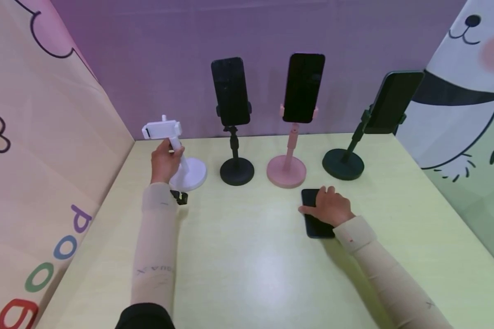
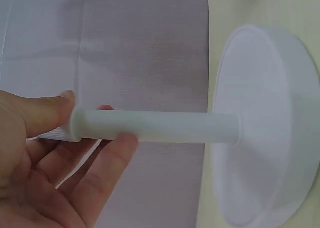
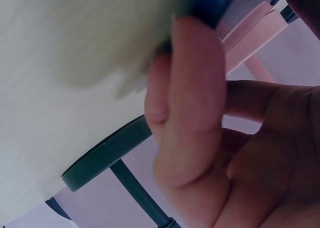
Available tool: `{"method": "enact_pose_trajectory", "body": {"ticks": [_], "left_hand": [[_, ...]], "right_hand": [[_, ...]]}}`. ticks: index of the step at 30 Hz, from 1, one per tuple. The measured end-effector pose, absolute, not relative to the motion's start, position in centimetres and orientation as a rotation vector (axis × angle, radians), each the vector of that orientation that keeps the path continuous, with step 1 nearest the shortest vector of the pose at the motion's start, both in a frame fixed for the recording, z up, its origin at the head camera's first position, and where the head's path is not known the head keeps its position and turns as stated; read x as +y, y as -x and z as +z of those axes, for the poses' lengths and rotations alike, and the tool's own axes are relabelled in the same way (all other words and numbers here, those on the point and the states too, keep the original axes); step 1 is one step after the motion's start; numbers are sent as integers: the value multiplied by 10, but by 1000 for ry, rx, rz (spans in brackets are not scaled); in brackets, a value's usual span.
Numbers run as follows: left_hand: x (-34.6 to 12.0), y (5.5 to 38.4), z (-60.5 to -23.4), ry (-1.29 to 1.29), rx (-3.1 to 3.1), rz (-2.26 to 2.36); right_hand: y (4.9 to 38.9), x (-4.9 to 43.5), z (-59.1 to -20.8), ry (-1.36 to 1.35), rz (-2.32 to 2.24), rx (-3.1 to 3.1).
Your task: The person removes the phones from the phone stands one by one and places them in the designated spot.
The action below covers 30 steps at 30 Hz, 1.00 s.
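Observation:
My left hand (image 1: 166, 161) grips the pole (image 2: 165, 126) of a white phone stand (image 1: 189, 175), thumb on one side and fingers on the other. The white holder (image 1: 162, 129) at its top has no phone in it, and its round base (image 2: 255, 128) shows in the left wrist view. My right hand (image 1: 331, 206) spans a dark phone (image 1: 320, 227) low over the table, thumb across its left edge. In the right wrist view, curled fingers (image 3: 197, 98) meet the phone's dark blue edge (image 3: 215, 5); the rest of it is hidden there.
Along the back stand a black phone stand (image 1: 237, 172), a pink one (image 1: 286, 172) and a dark green one (image 1: 343, 164), each bearing a phone. A purple cloth wall (image 1: 169, 59) rises behind the table (image 1: 238, 256), and printed panels flank both sides.

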<state>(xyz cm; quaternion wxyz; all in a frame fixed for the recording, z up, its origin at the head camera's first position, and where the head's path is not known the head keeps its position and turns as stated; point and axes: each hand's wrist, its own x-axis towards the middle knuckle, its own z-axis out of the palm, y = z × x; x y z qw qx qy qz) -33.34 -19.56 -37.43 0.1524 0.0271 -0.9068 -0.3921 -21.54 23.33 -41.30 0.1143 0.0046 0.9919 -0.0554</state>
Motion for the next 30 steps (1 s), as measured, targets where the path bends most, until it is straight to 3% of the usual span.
{"method": "enact_pose_trajectory", "body": {"ticks": [16, 30], "left_hand": [[-190, 329, -386, -164, -2512, -1218], [-189, 300, -346, -209, -2850, -983]], "right_hand": [[216, 234, -418, -20, -161, 2920], [217, 231, -397, -21, -169, 2865]]}}
